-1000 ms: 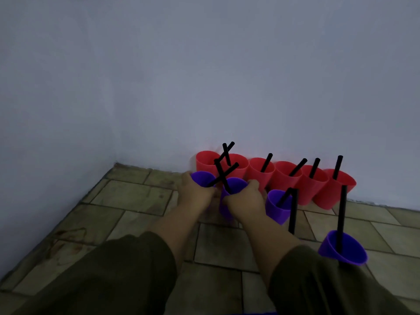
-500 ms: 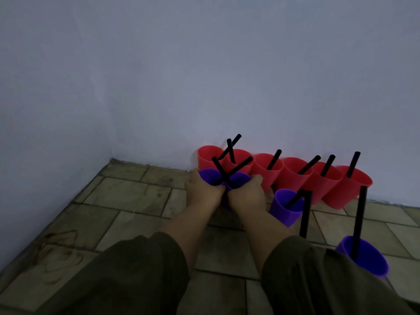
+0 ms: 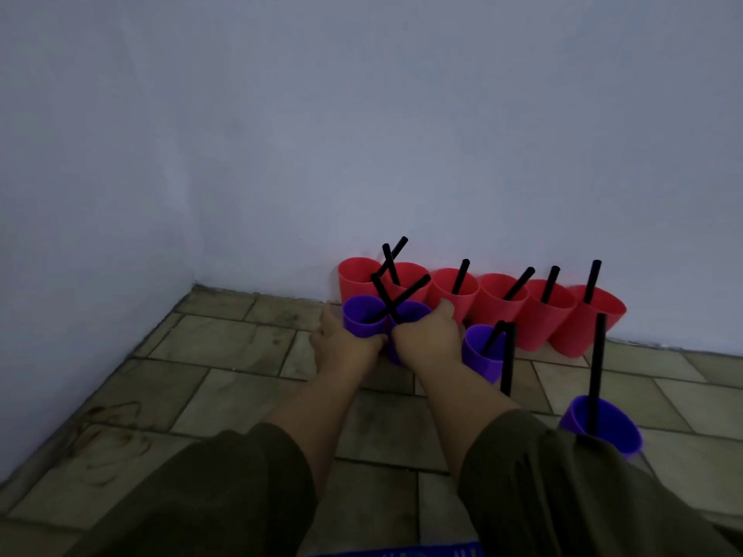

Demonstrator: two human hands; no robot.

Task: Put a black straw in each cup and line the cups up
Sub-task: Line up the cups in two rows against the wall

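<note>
Purple plastic marks the two cups in hand: the left purple cup [image 3: 363, 320] and the second purple cup [image 3: 406, 315] stand side by side on the tiled floor [image 3: 225, 347], just in front of the left end of the row of red cups [image 3: 482, 305] that runs along the wall [image 3: 362, 134]. Each purple cup carries a black straw, and the crossed straws [image 3: 396, 301] lean over one another above the two rims. The left hand [image 3: 341, 347] is curled around the near side of the left purple cup, and the right hand [image 3: 428, 343] is wrapped around the second one, its fingers reaching toward the red cup behind; both grips look closed on the cup walls, with the cups touching or nearly so. The step in hand appears to be the lining up of a purple row in front of the red one, the straws being already in. Two more purple cups wait to the right: a third purple cup [image 3: 482, 351] just beside the right hand, and a fourth purple cup [image 3: 603, 426] well apart, near the right sleeve [image 3: 563, 488]. The next move likely calls for letting go of the pair without tipping them, then sliding the third cup leftward against the second, keeping its straw upright.
</note>
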